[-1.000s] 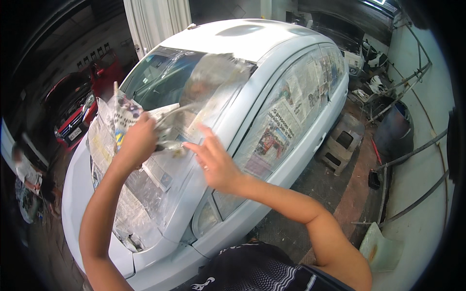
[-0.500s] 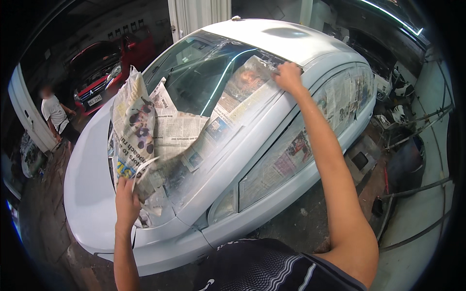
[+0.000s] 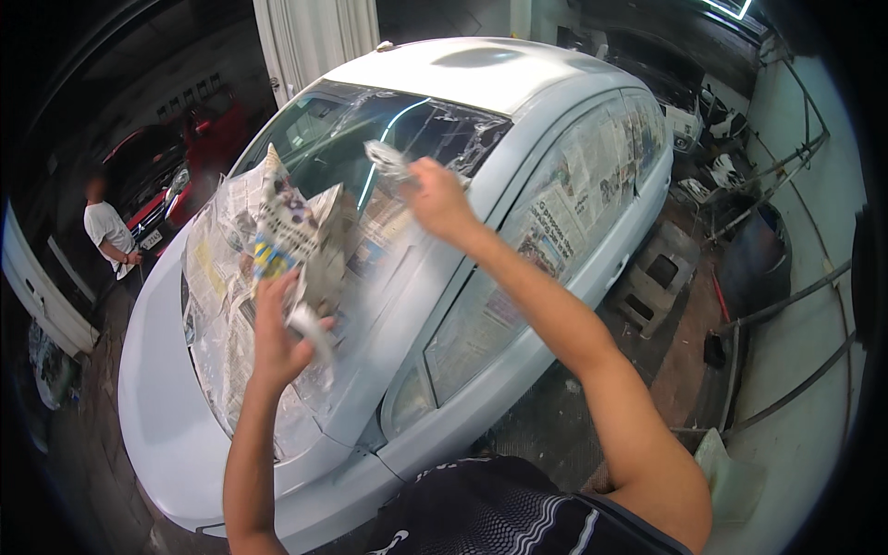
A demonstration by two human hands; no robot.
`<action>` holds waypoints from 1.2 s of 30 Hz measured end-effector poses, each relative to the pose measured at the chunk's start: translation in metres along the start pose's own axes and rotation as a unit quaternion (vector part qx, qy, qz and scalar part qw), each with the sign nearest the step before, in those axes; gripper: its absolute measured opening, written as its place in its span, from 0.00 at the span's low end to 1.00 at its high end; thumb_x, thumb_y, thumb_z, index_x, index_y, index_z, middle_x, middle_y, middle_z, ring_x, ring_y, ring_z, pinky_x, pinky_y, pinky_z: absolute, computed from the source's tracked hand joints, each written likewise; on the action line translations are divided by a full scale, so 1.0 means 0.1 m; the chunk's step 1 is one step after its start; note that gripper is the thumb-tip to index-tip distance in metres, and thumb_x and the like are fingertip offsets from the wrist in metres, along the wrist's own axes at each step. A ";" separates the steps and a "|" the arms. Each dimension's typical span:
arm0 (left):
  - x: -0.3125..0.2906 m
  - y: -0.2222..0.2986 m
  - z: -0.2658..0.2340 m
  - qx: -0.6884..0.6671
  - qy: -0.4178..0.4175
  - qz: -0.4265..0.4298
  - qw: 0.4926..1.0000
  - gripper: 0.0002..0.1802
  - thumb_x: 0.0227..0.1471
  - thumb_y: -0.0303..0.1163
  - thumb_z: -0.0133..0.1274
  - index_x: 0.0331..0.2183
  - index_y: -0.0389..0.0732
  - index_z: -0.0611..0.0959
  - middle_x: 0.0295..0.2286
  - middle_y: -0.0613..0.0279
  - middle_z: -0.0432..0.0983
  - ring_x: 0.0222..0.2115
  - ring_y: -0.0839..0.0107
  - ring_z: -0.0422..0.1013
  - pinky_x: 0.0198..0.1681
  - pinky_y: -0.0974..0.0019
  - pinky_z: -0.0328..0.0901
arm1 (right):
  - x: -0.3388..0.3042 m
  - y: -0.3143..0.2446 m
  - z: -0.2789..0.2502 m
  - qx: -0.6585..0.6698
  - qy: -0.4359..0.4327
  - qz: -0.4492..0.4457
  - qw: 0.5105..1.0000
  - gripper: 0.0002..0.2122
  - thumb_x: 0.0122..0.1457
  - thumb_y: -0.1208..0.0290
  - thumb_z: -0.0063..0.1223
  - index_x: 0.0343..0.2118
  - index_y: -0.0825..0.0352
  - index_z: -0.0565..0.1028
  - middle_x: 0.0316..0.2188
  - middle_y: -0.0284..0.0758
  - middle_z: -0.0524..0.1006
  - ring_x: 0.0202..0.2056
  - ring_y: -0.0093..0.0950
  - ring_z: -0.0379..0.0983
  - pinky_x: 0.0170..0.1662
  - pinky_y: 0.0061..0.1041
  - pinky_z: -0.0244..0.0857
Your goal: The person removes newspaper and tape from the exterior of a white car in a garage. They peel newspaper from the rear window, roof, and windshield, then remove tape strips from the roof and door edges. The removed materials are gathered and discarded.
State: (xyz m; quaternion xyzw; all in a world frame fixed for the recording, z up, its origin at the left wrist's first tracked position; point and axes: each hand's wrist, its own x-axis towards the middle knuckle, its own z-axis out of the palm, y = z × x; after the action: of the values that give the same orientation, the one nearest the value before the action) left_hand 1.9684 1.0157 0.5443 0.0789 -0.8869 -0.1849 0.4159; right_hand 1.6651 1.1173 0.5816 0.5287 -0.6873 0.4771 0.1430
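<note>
A car coated in pale grey-white fills the middle, its windshield partly bared. Crumpled newspaper stands up in a bunch over the lower windshield. My left hand is closed on the near end of that bunch, and a blurred white strip curls beside its thumb. Above the windshield's near side, my right hand is closed on a crumpled whitish strip, smeared by motion. Flatter newspaper lies on the windshield's left part.
Newspaper also covers the side windows. A person in a white shirt stands at the left near a red car. To the right are a grey plastic stool, a dark barrel and metal pipes along the wall.
My right hand has come off the windshield's upper corner and moved left, pulling the strip away. The newspaper has bunched up, baring more glass. My left hand has risen slightly.
</note>
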 end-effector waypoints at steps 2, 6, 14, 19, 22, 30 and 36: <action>0.32 0.08 0.37 -0.028 0.005 0.035 0.999 0.48 0.35 0.35 0.73 0.56 0.35 0.68 0.45 0.49 0.67 0.48 0.51 0.65 0.54 0.55 0.60 | -0.16 -0.22 0.16 0.041 0.020 -0.060 0.997 0.12 0.57 0.66 0.56 0.39 0.69 0.76 0.35 0.46 0.74 0.39 0.47 0.72 0.42 0.42 0.67; 0.52 -0.32 0.90 -0.111 -0.060 0.021 0.992 0.43 0.44 0.36 0.69 0.58 0.34 0.68 0.50 0.53 0.69 0.52 0.58 0.67 0.58 0.56 0.60 | -0.32 -0.95 0.29 0.138 -0.012 -0.081 0.987 0.11 0.56 0.68 0.55 0.36 0.70 0.74 0.35 0.46 0.73 0.39 0.50 0.72 0.43 0.44 0.67; 0.24 -0.66 1.17 -0.107 0.127 -0.062 0.984 0.24 0.55 0.30 0.58 0.51 0.33 0.74 0.44 0.54 0.75 0.46 0.63 0.71 0.54 0.61 0.63 | -0.56 -1.50 0.60 0.146 0.010 -0.165 0.975 0.10 0.53 0.67 0.57 0.28 0.69 0.71 0.33 0.45 0.70 0.39 0.49 0.69 0.44 0.46 0.62; -0.25 -0.40 0.64 -0.114 0.256 -0.122 0.952 0.13 0.61 0.27 0.51 0.47 0.32 0.78 0.40 0.55 0.79 0.42 0.66 0.74 0.51 0.64 0.65 | -0.72 -1.51 0.42 0.078 0.036 -0.191 0.978 0.25 0.45 0.54 0.69 0.34 0.67 0.67 0.36 0.42 0.66 0.41 0.41 0.62 0.45 0.40 0.57; -0.45 -0.07 0.26 -0.186 0.253 -0.174 0.933 0.13 0.62 0.27 0.49 0.47 0.32 0.78 0.45 0.54 0.77 0.46 0.66 0.72 0.54 0.63 0.64 | -0.81 -1.17 0.47 0.014 -0.005 -0.199 0.980 0.36 0.44 0.44 0.70 0.43 0.71 0.67 0.38 0.43 0.65 0.41 0.40 0.60 0.47 0.39 0.57; -1.48 0.02 -0.73 -0.258 0.394 -0.265 0.842 0.16 0.64 0.28 0.49 0.50 0.30 0.78 0.48 0.53 0.77 0.47 0.68 0.73 0.56 0.63 0.65 | -1.10 -0.74 0.79 -0.014 -0.156 -0.161 0.975 0.53 0.37 0.37 0.71 0.55 0.79 0.63 0.42 0.47 0.66 0.45 0.43 0.60 0.52 0.42 0.61; -2.24 0.09 -1.66 -0.328 0.532 -0.332 0.706 0.13 0.65 0.31 0.49 0.47 0.37 0.79 0.46 0.55 0.78 0.48 0.66 0.75 0.53 0.61 0.69 | -1.24 -1.09 1.31 -0.031 -0.153 -0.233 0.960 0.62 0.34 0.40 0.73 0.63 0.82 0.51 0.55 0.57 0.60 0.61 0.56 0.54 0.64 0.53 0.51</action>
State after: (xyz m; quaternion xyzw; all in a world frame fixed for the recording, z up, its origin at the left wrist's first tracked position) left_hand 2.2399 1.0466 0.4865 0.3124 -0.3181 -0.5177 0.7302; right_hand 1.8492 1.0860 0.4833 0.7364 -0.5729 0.3226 0.1594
